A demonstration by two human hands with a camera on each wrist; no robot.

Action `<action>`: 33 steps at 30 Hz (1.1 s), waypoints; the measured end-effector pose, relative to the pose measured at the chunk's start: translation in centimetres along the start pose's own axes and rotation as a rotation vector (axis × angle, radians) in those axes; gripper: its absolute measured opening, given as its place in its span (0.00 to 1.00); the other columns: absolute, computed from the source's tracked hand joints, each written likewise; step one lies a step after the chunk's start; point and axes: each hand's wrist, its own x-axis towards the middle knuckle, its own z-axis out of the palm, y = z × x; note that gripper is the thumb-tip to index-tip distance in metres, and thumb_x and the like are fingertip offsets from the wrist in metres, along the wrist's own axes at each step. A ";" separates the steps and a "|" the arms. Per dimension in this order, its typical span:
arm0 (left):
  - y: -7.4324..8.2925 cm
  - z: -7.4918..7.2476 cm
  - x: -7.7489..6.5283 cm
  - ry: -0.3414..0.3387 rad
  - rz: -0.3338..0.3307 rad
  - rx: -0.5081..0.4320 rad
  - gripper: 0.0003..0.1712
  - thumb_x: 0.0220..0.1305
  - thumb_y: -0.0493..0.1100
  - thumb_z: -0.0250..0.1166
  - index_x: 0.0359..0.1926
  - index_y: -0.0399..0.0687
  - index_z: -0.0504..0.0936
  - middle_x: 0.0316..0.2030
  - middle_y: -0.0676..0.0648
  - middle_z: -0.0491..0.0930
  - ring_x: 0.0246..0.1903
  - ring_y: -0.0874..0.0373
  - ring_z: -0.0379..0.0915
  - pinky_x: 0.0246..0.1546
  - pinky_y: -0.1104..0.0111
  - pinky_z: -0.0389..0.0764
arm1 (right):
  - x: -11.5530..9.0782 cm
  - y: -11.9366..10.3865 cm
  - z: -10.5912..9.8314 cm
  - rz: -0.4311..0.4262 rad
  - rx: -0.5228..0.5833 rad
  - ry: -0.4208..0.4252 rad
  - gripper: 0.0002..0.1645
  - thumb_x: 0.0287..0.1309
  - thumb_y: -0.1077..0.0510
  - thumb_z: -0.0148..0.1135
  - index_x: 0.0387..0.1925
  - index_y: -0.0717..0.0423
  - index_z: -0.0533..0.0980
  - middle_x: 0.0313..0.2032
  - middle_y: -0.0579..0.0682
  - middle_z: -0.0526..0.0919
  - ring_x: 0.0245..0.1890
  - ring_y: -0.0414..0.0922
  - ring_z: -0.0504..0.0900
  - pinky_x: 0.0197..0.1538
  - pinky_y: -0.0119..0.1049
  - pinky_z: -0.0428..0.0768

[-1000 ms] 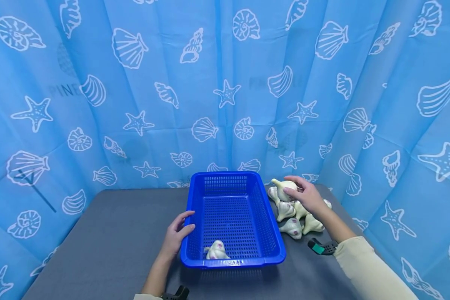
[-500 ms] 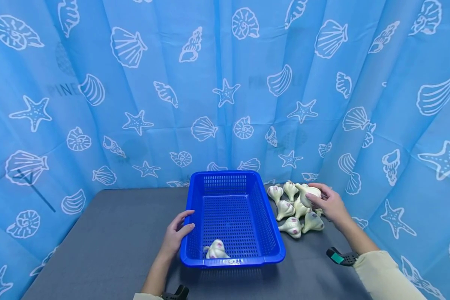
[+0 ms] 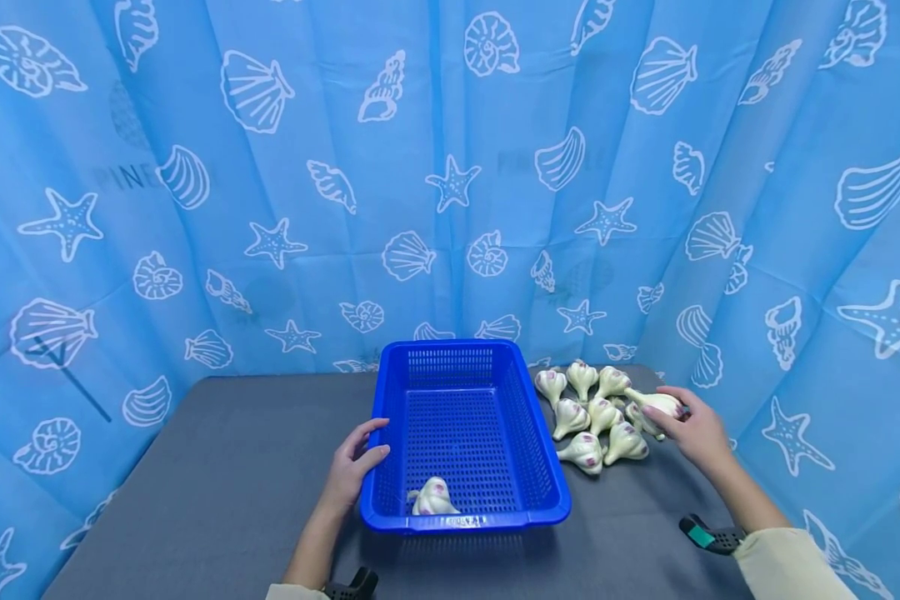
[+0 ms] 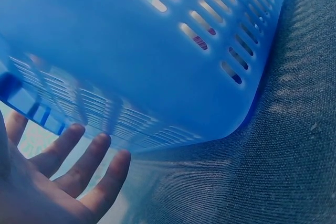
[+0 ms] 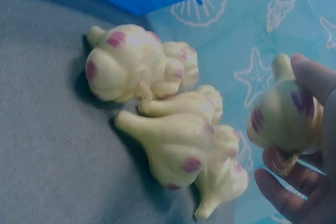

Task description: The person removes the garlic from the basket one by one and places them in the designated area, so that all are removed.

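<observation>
A blue plastic basket (image 3: 465, 450) stands mid-table with one garlic bulb (image 3: 432, 497) lying inside at its near end. My left hand (image 3: 351, 471) rests at the basket's left rim; in the left wrist view its fingers (image 4: 90, 158) are spread, fairly straight, beside the slotted wall. To the right of the basket, several garlic bulbs (image 3: 602, 417) lie in loose rows on the table. My right hand (image 3: 697, 427) holds another garlic bulb (image 5: 286, 114) between thumb and fingers, at the right side of the group, its stem pointing left in the head view.
A grey cloth (image 3: 262, 467) covers the table. Blue curtains (image 3: 322, 183) with white shell and starfish prints stand close behind it and along both sides. The basket's right wall (image 3: 543, 433) rises right next to the garlic group.
My right hand has carried the garlic bulb rightward and slightly down, from the group's back left to its right side, uncovering the bulbs behind. The left hand and basket have stayed put.
</observation>
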 end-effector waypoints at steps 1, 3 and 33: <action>0.0 0.0 0.0 0.000 0.000 -0.002 0.25 0.66 0.45 0.63 0.63 0.49 0.73 0.62 0.36 0.69 0.59 0.36 0.67 0.52 0.42 0.73 | -0.1 0.3 0.0 0.010 -0.019 -0.001 0.32 0.62 0.47 0.64 0.59 0.66 0.70 0.41 0.67 0.76 0.30 0.48 0.73 0.26 0.38 0.71; 0.0 0.0 0.0 0.002 0.002 -0.005 0.25 0.66 0.45 0.63 0.63 0.49 0.74 0.62 0.36 0.69 0.59 0.36 0.67 0.52 0.43 0.73 | -0.3 0.9 0.0 0.032 -0.042 -0.004 0.34 0.62 0.46 0.64 0.59 0.67 0.69 0.45 0.70 0.75 0.33 0.53 0.74 0.28 0.40 0.71; 0.1 0.0 0.0 0.001 -0.015 -0.006 0.25 0.66 0.45 0.62 0.63 0.50 0.73 0.63 0.36 0.68 0.59 0.36 0.67 0.52 0.42 0.73 | -1.6 5.7 -0.3 0.180 -0.324 -0.132 0.40 0.53 0.46 0.69 0.56 0.73 0.68 0.47 0.75 0.73 0.45 0.69 0.72 0.40 0.59 0.71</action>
